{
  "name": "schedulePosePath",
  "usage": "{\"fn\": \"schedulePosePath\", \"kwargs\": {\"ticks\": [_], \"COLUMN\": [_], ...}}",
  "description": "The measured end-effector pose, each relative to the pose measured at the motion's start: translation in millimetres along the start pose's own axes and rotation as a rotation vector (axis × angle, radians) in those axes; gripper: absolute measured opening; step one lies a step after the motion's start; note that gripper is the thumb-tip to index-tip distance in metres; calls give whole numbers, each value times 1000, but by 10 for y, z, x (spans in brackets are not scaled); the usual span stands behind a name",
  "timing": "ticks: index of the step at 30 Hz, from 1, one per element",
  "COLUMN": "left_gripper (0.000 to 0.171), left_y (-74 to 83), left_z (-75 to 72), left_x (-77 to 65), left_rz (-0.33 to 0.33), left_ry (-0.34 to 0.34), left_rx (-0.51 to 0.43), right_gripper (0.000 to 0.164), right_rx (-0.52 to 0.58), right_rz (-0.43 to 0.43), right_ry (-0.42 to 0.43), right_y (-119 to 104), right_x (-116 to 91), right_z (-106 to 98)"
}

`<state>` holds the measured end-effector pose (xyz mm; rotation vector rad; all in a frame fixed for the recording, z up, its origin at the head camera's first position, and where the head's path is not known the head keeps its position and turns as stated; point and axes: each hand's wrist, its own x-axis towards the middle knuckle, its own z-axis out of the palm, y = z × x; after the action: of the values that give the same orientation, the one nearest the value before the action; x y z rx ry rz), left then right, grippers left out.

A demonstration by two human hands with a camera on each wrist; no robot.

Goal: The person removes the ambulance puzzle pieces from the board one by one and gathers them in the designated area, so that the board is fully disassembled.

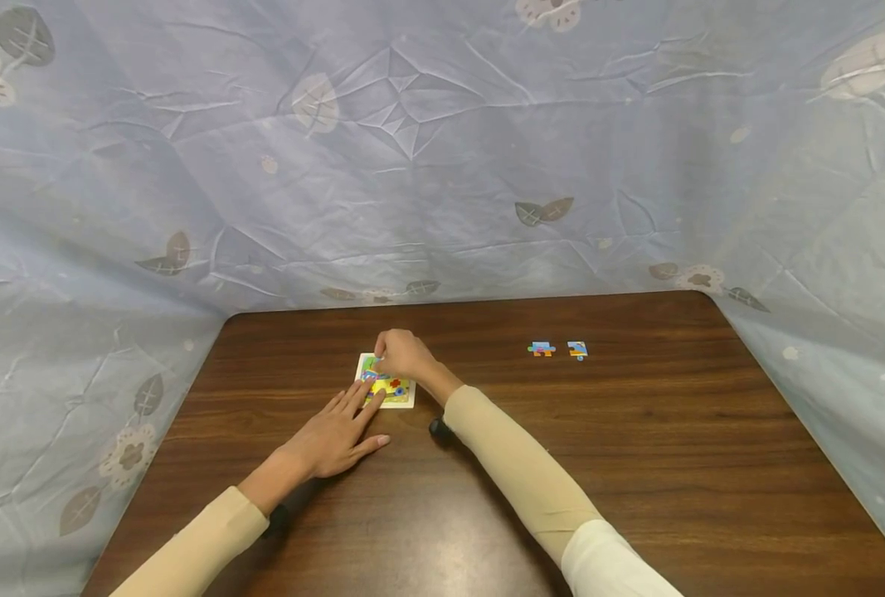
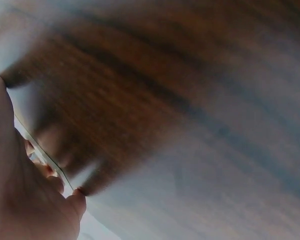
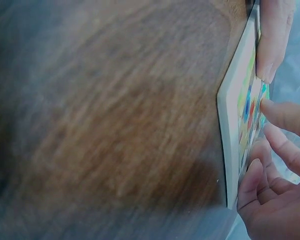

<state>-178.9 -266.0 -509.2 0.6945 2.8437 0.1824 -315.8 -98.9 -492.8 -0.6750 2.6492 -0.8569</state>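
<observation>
A small jigsaw puzzle (image 1: 405,401) with a white frame and a bright printed picture lies on the table, left of the middle. My left hand (image 1: 330,435) rests with straight, spread fingers, its fingertips on the puzzle's left and lower part. Over the puzzle's upper part, my right hand (image 1: 406,355) has its fingers curled. In the right wrist view, the right thumb and fingers (image 3: 285,117) pinch at a puzzle piece (image 3: 265,92) on the picture's surface; the piece is mostly hidden. The left wrist view shows only the puzzle's edge (image 2: 45,155) beyond the left hand.
Two loose puzzle pieces, one blue and orange (image 1: 542,349) and one with a yellow curve (image 1: 577,350), lie apart at the back right of the brown wooden table (image 1: 636,464). A pale leaf-patterned cloth (image 1: 442,166) hangs behind and at both sides.
</observation>
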Motion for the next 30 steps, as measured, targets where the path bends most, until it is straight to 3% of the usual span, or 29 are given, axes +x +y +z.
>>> {"fn": "schedulePosePath", "kwargs": {"ticks": [18,30], "left_gripper": [82,83], "left_y": [17,32], "left_z": [-36,-31], "left_x": [-4,-5], "left_rz": [-15,-19], "left_ry": [-9,-24], "left_rx": [14,21], "right_gripper": [2,4], "right_rx": [78,161], "right_rz": [-18,-35], "right_ry": [70,95], "right_y": [-8,19], "right_x": [-9,-31], "right_z": [-43,-11]}}
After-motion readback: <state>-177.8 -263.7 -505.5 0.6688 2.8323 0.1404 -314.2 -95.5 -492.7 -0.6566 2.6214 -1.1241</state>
